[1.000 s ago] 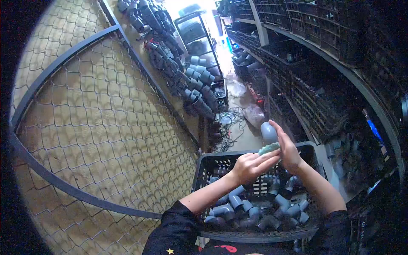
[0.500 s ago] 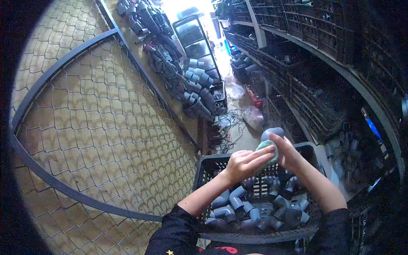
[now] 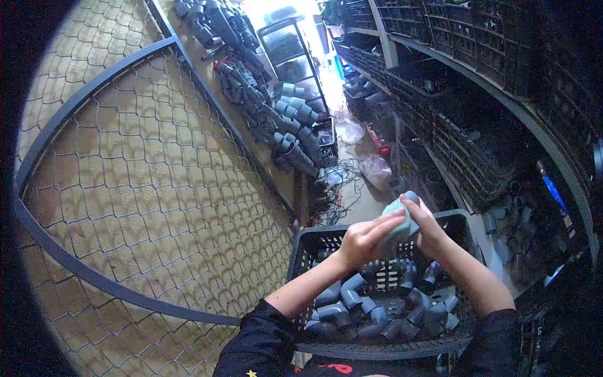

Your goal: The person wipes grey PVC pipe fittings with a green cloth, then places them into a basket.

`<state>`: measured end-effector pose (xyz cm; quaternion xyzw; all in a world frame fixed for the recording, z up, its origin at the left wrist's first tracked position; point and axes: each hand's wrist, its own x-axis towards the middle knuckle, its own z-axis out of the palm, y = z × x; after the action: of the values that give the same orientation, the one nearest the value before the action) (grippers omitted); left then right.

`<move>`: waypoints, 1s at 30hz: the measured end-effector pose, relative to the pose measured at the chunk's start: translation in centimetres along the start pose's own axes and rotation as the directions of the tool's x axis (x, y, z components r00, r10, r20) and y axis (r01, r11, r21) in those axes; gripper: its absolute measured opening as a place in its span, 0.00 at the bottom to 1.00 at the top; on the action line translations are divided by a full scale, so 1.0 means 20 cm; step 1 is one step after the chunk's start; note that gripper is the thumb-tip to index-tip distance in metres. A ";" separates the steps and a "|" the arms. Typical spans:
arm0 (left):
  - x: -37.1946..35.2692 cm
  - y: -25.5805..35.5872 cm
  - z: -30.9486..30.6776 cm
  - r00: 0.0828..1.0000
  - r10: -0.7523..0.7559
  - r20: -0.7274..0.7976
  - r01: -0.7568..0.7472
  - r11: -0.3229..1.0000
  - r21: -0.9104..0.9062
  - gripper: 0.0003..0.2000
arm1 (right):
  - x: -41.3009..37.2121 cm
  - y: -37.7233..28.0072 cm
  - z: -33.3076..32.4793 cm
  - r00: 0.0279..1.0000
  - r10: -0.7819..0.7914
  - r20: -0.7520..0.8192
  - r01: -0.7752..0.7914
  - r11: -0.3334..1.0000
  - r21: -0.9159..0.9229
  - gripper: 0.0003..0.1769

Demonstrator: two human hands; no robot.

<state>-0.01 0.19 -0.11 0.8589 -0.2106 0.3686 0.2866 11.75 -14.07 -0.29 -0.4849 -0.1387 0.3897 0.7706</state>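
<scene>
A grey plastic pipe fitting is gripped in my right hand, above the far side of a black plastic crate. Against the fitting's side, my left hand presses a pale green cloth, fingers stretched over it. Most of the fitting is hidden by the cloth and my fingers. Below my forearms, several grey pipe elbows and other fittings lie loose in the crate.
Wire-mesh fencing with a metal frame runs along the left. Grey fittings are piled farther back. Shelves with black crates line the right side. Plastic bags and tangled straps lie on the aisle floor.
The fitting has turned in my right hand, and less of it shows beyond the cloth. My left hand and the cloth have shifted slightly along it to the right.
</scene>
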 end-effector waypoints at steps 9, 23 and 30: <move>-0.01 0.11 0.06 0.994 0.054 0.090 -0.050 0.998 -0.042 0.18 | -0.02 -0.03 -0.01 0.982 0.152 0.110 -0.153 0.988 -0.004 0.22; 0.02 0.00 0.04 0.999 0.017 0.049 -0.018 1.000 0.020 0.23 | 0.10 0.09 -0.14 0.989 0.120 0.081 -0.119 0.993 -0.012 0.31; 0.00 0.08 0.10 0.998 0.048 0.035 -0.048 0.999 -0.007 0.22 | 0.04 0.02 -0.06 0.997 0.040 0.060 -0.028 0.983 -0.182 0.29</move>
<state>0.10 -2.29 -0.68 0.8591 -0.2371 0.3596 0.2766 12.76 -14.20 -1.40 -0.5428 -0.1896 0.4037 0.7117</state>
